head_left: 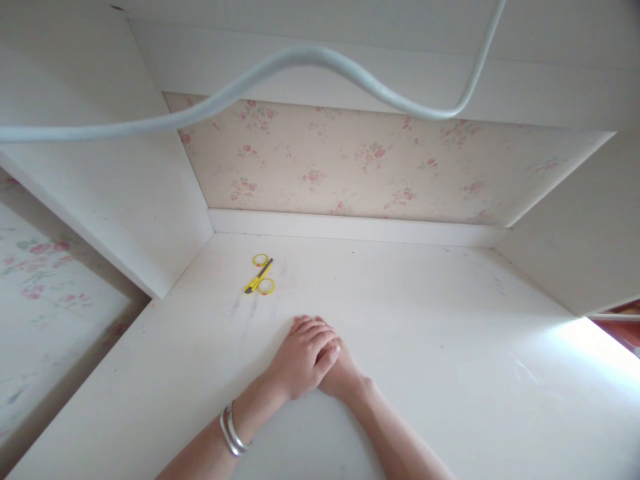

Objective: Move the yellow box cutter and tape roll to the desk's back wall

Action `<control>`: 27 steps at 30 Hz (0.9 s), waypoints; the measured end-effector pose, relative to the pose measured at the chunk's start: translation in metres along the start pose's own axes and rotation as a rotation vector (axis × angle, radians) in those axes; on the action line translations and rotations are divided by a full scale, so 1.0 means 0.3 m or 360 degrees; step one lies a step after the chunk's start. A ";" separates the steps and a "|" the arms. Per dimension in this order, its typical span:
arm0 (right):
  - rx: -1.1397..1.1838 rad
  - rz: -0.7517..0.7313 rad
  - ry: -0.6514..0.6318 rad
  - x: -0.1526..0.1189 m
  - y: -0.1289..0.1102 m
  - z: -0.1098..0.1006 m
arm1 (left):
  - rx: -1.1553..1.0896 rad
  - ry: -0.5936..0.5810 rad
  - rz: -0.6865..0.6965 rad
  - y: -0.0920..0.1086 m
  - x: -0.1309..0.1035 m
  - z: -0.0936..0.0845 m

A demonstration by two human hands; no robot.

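Observation:
My left hand (300,357) lies across the top of my right hand (343,370) on a white desktop (440,387). Its fingers are stretched out flat over the right hand, with the thumb apart, and it holds no object. Most of my right hand's fingers are covered; the parts that show appear to lie flat on the surface. Beyond the hands, to the left, a yellow utility knife (259,277) lies at a slant. One small yellow tape roll (273,288) is at its near right side, and another yellow tape roll (254,259) is at its upper left.
White panels (165,220) enclose the desk on the left and right (565,247). Floral wallpaper (340,160) covers the back, above a white strip (350,225). A pale cable (310,57) hangs across the top. Two silver bangles (233,433) circle my left wrist.

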State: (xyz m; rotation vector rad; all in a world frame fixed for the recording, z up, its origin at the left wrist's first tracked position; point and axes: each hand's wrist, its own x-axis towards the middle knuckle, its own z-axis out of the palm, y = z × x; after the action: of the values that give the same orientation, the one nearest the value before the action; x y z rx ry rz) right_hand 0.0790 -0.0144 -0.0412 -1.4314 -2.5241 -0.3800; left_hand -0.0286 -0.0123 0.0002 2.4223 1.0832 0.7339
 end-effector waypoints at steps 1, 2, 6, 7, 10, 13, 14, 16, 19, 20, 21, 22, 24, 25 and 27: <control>0.0001 -0.0004 -0.0004 -0.004 0.003 0.007 | 0.0001 -0.0004 -0.0006 0.000 0.000 0.000; 0.0002 -0.0009 -0.0007 -0.008 0.005 0.013 | 0.0001 -0.0011 -0.0010 0.000 0.000 0.001; 0.0033 -0.0004 -0.0028 -0.029 0.009 0.035 | -0.0006 -0.0022 -0.0018 -0.001 0.000 0.004; 0.0057 0.0021 -0.0040 -0.033 0.009 0.037 | -0.0008 -0.0022 -0.0019 -0.001 0.000 0.004; 0.0144 0.0061 -0.0079 -0.037 0.009 0.037 | -0.0005 -0.0018 -0.0021 -0.002 0.001 0.004; 0.0180 0.0014 -0.0060 -0.034 0.010 0.035 | 0.0000 -0.0011 -0.0017 -0.003 0.000 0.004; 0.0178 0.0004 -0.0044 -0.033 0.010 0.036 | 0.0000 -0.0009 -0.0016 -0.003 0.000 0.003; 0.0160 0.0024 -0.0023 -0.032 0.008 0.041 | -0.0001 -0.0010 -0.0018 -0.002 -0.001 0.003; 0.0150 0.0061 -0.0057 -0.034 0.005 0.047 | -0.0007 -0.0018 -0.0020 -0.001 -0.002 0.001; 0.0153 0.0067 -0.0072 -0.034 0.005 0.047 | -0.0009 -0.0019 -0.0019 0.000 -0.001 0.000; 0.0156 0.0063 -0.0083 -0.035 0.006 0.046 | -0.0010 -0.0020 -0.0019 0.001 -0.001 -0.001; 0.0158 0.0058 -0.0088 -0.036 0.006 0.044 | -0.0010 -0.0021 -0.0020 0.002 0.000 -0.001; 0.0150 0.0056 -0.0094 -0.038 0.008 0.041 | -0.0010 -0.0021 -0.0024 0.003 0.001 -0.002; 0.0140 0.0050 -0.0088 -0.039 0.009 0.041 | -0.0009 -0.0022 -0.0024 0.003 0.001 -0.003; 0.0086 0.0035 -0.0013 -0.041 0.008 0.047 | -0.0007 -0.0021 -0.0021 0.003 0.001 -0.002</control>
State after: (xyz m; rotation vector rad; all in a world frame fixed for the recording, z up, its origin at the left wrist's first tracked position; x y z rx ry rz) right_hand 0.0865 -0.0185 -0.0579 -1.4426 -2.5030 -0.3001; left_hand -0.0284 -0.0125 0.0013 2.4109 1.0905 0.7139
